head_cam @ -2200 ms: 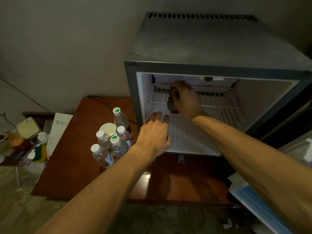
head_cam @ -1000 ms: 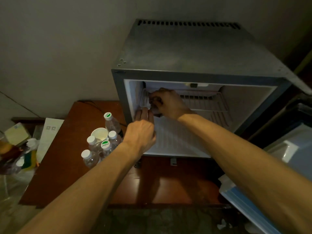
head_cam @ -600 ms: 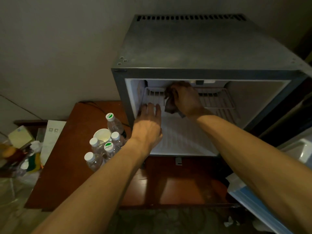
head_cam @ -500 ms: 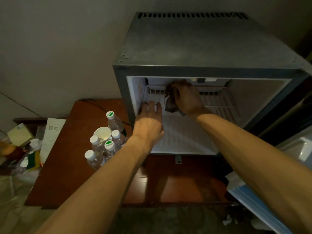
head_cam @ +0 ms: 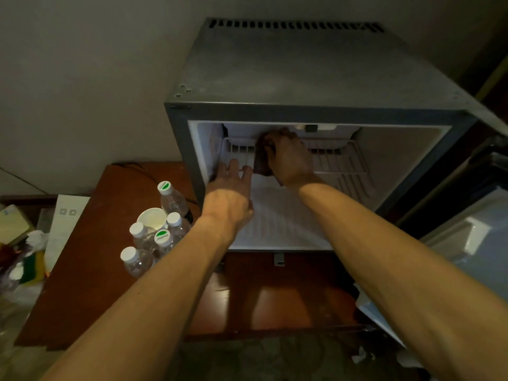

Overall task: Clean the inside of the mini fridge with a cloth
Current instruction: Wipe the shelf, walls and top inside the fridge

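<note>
Presently:
Right hand (head_cam: 288, 158): grips dark cloth (head_cam: 260, 166) on wire shelf (head_cam: 338, 160).
Left hand (head_cam: 229, 196): fingers straight, touching shelf edge.

You see a grey mini fridge (head_cam: 302, 75) with a white, ribbed interior, a dark brown cloth (head_cam: 261, 160), a reddish-brown table (head_cam: 90, 270), and clear bottles (head_cam: 154, 237) capped white and green.

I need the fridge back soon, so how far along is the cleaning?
Done: the mini fridge stands open and emptied, the water bottles out on the table. In hand: the right hand wipes the wire shelf with a dark cloth while the left hand steadies the shelf's front. Left: probably the floor and walls; restocking.
</note>
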